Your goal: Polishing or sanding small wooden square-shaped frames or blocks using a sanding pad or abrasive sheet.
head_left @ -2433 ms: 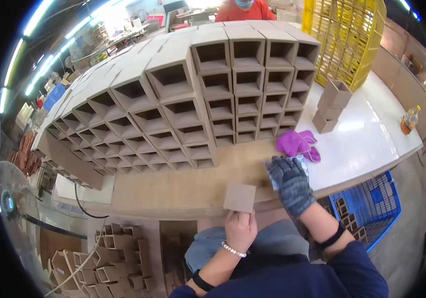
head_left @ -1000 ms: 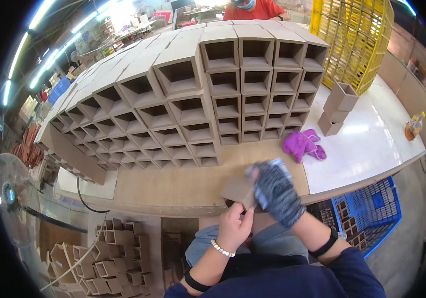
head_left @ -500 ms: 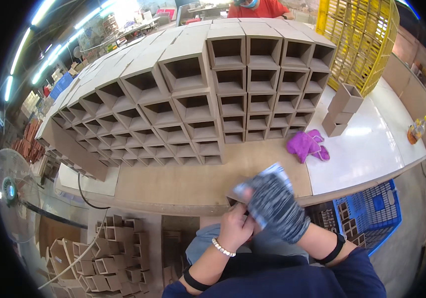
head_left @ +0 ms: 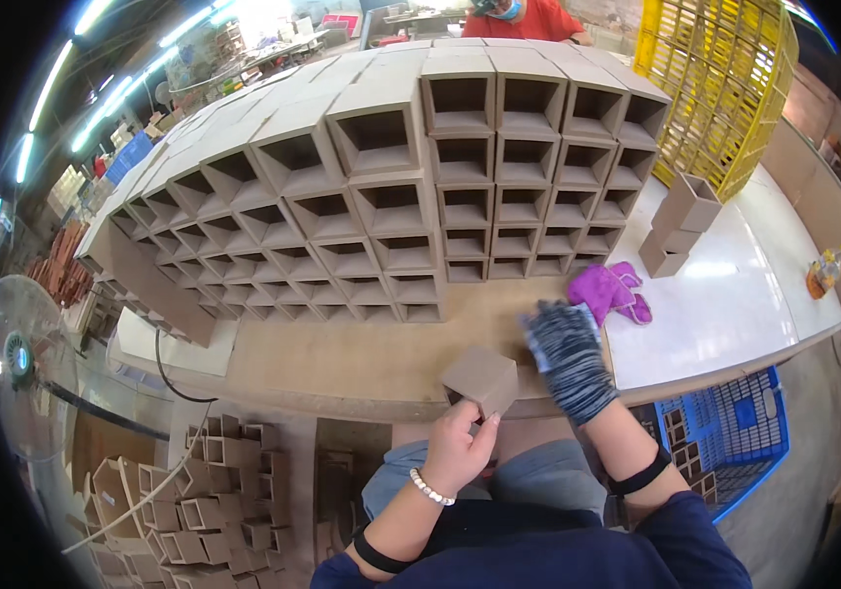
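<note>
My bare left hand (head_left: 462, 447), with a beaded bracelet at its wrist, grips a small grey-brown square box (head_left: 482, 377) by its near edge, over the front edge of the table. The box looks tilted, with a dark opening at its lower left. My right hand (head_left: 575, 363), in a grey-and-black knitted glove, is right of the box and apart from it. Under its palm and fingers shows a pale blue-white sheet or cloth (head_left: 539, 346), mostly hidden by the glove. A purple cloth (head_left: 602, 290) lies just beyond the right hand.
A stacked wall of open square boxes (head_left: 371, 206) spans the table's far side. Two boxes (head_left: 683, 211), a yellow crate (head_left: 720, 88) and a bottle (head_left: 826, 271) stand right. A blue basket (head_left: 735, 422) and piled boxes (head_left: 214, 491) are below. Someone in red (head_left: 528, 20) is beyond.
My right hand has moved off the box, to the right and farther away. The box, covered by the glove before, now shows in my left hand, which has shifted slightly.
</note>
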Demonstrator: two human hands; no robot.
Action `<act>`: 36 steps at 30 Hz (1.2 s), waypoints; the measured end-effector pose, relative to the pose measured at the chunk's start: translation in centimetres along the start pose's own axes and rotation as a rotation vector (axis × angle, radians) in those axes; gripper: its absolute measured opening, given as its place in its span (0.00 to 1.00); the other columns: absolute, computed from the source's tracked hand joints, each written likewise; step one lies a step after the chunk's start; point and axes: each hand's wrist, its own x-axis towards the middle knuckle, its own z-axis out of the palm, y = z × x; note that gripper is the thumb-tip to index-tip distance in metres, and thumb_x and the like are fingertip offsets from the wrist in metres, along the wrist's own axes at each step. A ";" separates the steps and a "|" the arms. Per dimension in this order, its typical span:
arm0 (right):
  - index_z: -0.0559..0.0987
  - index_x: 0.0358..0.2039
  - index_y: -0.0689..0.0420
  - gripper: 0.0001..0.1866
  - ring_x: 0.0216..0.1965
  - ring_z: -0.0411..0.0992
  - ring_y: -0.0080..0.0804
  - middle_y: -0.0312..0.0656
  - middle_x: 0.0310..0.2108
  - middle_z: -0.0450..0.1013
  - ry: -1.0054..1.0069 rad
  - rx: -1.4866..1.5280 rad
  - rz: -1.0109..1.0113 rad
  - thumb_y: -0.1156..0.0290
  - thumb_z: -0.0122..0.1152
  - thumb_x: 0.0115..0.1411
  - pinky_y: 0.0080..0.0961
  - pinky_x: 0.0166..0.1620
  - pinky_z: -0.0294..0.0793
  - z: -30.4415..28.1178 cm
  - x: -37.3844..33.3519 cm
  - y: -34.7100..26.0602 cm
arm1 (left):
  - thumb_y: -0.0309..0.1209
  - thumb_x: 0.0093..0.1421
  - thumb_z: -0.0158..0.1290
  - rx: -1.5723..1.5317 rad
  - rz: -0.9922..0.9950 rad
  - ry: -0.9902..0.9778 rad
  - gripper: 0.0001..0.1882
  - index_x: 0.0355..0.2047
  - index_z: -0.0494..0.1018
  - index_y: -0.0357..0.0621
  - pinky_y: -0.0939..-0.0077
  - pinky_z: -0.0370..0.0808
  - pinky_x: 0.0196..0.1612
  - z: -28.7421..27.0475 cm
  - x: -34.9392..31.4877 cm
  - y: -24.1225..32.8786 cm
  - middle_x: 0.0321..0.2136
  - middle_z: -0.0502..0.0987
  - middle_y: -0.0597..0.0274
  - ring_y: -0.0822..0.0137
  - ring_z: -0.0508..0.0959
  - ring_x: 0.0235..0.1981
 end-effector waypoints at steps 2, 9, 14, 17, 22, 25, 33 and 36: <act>0.63 0.53 0.59 0.27 0.53 0.60 0.46 0.52 0.51 0.62 0.153 0.234 0.039 0.76 0.47 0.49 0.39 0.56 0.56 -0.6 -1.2 0.8 | 0.29 0.54 0.50 -0.317 -0.067 0.062 0.14 0.40 0.69 0.36 0.73 0.69 0.33 0.0 0.0 0.2 0.30 0.74 0.57 0.62 0.74 0.30; 0.54 0.57 0.67 0.38 0.55 0.58 0.50 0.54 0.55 0.56 0.299 0.369 0.242 0.79 0.52 0.43 0.39 0.58 0.54 -3.1 -2.3 -0.2 | 0.29 0.56 0.51 -0.630 -0.208 0.204 0.14 0.42 0.68 0.37 0.77 0.69 0.36 -0.9 1.1 0.4 0.34 0.74 0.60 0.71 0.73 0.33; 0.64 0.49 0.66 0.24 0.53 0.60 0.46 0.54 0.51 0.61 0.270 0.358 -0.062 0.75 0.51 0.49 0.33 0.57 0.57 -5.4 -0.4 -3.3 | 0.27 0.52 0.52 -0.029 0.014 0.193 0.11 0.36 0.68 0.38 0.70 0.69 0.28 -0.2 0.5 0.8 0.26 0.72 0.51 0.56 0.73 0.26; 0.68 0.44 0.64 0.21 0.48 0.65 0.44 0.51 0.45 0.66 0.123 0.412 -0.408 0.71 0.53 0.47 0.34 0.53 0.62 -5.2 -1.0 -7.1 | 0.25 0.50 0.51 0.199 0.350 0.304 0.08 0.29 0.65 0.38 0.60 0.67 0.25 0.8 0.8 -0.5 0.22 0.71 0.48 0.49 0.71 0.24; 0.71 0.41 0.60 0.14 0.43 0.68 0.43 0.50 0.41 0.70 0.085 0.098 0.007 0.73 0.48 0.53 0.38 0.48 0.64 -0.3 -0.2 -1.1 | 0.22 0.49 0.50 0.321 0.255 0.222 0.08 0.31 0.65 0.35 0.58 0.65 0.26 1.4 0.9 0.2 0.20 0.69 0.48 0.48 0.69 0.23; 0.71 0.40 0.61 0.13 0.44 0.67 0.44 0.51 0.41 0.69 0.152 0.268 -0.151 0.72 0.48 0.53 0.37 0.49 0.64 -4.5 -0.4 -5.7 | 0.22 0.49 0.50 0.302 0.260 0.287 0.07 0.29 0.65 0.35 0.59 0.65 0.26 0.9 0.5 -0.3 0.19 0.69 0.49 0.49 0.69 0.22; 0.71 0.41 0.61 0.16 0.45 0.67 0.43 0.52 0.41 0.69 0.278 0.225 -0.043 0.72 0.50 0.51 0.37 0.49 0.64 -0.7 0.1 -2.2 | 0.23 0.50 0.50 0.145 0.198 0.293 0.06 0.27 0.65 0.35 0.62 0.65 0.24 1.1 0.6 -0.2 0.17 0.67 0.50 0.50 0.69 0.21; 0.73 0.39 0.58 0.14 0.43 0.69 0.43 0.49 0.39 0.71 0.125 0.399 -0.271 0.72 0.51 0.49 0.37 0.48 0.65 -4.8 -1.4 -7.6 | 0.23 0.50 0.51 0.175 0.272 0.335 0.05 0.25 0.64 0.36 0.61 0.64 0.23 1.5 0.4 -1.2 0.16 0.67 0.51 0.51 0.69 0.20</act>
